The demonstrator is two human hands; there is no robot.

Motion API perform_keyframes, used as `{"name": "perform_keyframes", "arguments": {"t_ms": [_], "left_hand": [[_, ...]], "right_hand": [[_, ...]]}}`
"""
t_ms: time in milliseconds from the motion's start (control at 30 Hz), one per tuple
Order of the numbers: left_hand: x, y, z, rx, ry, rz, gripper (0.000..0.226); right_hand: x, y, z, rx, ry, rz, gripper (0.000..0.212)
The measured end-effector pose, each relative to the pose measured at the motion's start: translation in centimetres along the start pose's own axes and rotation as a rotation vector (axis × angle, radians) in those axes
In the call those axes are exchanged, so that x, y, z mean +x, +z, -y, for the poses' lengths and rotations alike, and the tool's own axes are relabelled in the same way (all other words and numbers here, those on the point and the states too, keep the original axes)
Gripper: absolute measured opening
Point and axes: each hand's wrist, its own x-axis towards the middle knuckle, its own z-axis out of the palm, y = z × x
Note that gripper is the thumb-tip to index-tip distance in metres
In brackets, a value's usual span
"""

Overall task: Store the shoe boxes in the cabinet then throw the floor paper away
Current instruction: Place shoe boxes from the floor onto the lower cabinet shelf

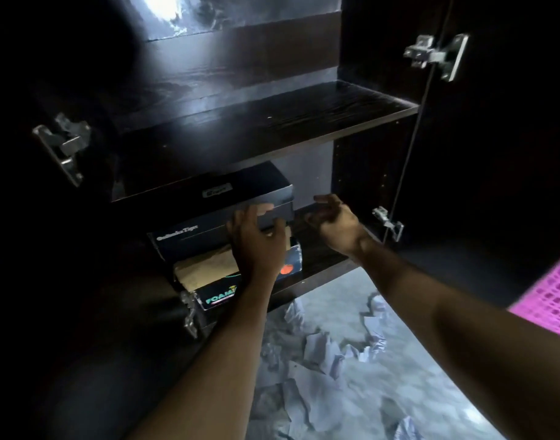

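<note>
The cabinet [367, 100] stands open, both doors swung out, with metal hinges [437, 55] visible on either side. The upper shelf [272, 122] is dark wood grain. On the lower shelf [316, 249], toward 9 o'clock, sits a stack of shoe boxes: a dark top box [208, 192] on a second dark box [183, 236] bearing white lettering, and beneath these a tan box [205, 268] and a box printed "FOAM" [218, 296]. The left hand [256, 239] grips the front right corner of the top box, fingers curled over its edge. The right hand [335, 223] hovers just beside that box at 3 o'clock, holding nothing, fingers relaxed and loosely spread, not touching the box. Crumpled white paper [320, 350] lies scattered on the grey floor [415, 392] at 6 o'clock, below the cabinet's front edge. A pink lattice basket [554, 300] shows at the frame edge at 4 o'clock.
</note>
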Motion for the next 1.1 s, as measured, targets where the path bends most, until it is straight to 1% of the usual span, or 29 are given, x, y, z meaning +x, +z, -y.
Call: {"name": "perform_keyframes", "arguments": {"t_ms": [67,100,167,233,300,367,400,500,633,733,800,867,967,1033,1100], "left_hand": [[-1.8,1.3,-2.2,-0.056,0.034,0.054,0.028],[-2.8,2.0,-3.3,-0.073,0.076,0.084,0.028],[-4.8,3.2,-5.4,-0.115,0.155,0.136,0.028],[-7.3,4.8,-7.9,-0.19,0.2,0.224,0.025],[-10.5,6.6,-10.7,-0.289,0.208,0.369,0.019],[-13.6,8.0,-13.5,-0.378,0.182,0.52,0.018],[-15.8,8.9,-15.3,-0.412,0.192,0.589,0.018],[-21.2,11.1,-18.8,-0.454,0.254,0.752,0.015],[-29.2,13.5,-23.5,-0.47,0.323,0.983,0.014],[-34.0,15.5,-25.8,-0.436,0.267,1.184,0.013],[-36.6,17.2,-26.7,-0.385,0.225,1.289,0.013],[-38.3,19.3,-27.1,-0.33,0.164,1.333,0.015],[-39.8,22.9,-27.6,-0.245,0.05,1.362,0.027],[-40.5,25.6,-28.1,-0.183,0.032,1.395,0.036],[-41.2,28.5,-28.9,-0.166,0.029,1.449,0.046]], "right_hand": [[-3.3,-2.1,-0.4,-0.039,-0.022,-0.044,0.035],[-5.0,-3.4,-0.7,-0.035,-0.01,-0.06,0.034],[-8.6,-5.9,-1.1,-0.04,-0.008,-0.057,0.039],[-12.9,-9.6,-2.0,-0.089,-0.019,-0.105,0.036],[-17.5,-13.7,-3.2,-0.142,0.005,-0.188,0.032],[-21.7,-17.1,-4.8,-0.167,0.057,-0.267,0.03],[-24.4,-19.0,-5.6,-0.185,0.088,-0.333,0.029],[-30.7,-22.8,-7.6,-0.206,0.174,-0.497,0.032],[-39.1,-26.6,-9.8,-0.197,0.309,-0.705,0.029],[-43.5,-28.9,-12.0,-0.162,0.412,-0.826,0.021],[-45.6,-30.3,-14.1,-0.13,0.483,-0.903,0.019],[-46.5,-31.6,-16.8,-0.085,0.56,-0.948,0.019],[-45.9,-33.5,-21.0,-0.032,0.65,-1.022,0.028],[-45.0,-34.9,-23.5,-0.018,0.692,-1.064,0.037],[-43.5,-36.5,-25.8,0.035,0.687,-1.08,0.041]]}}
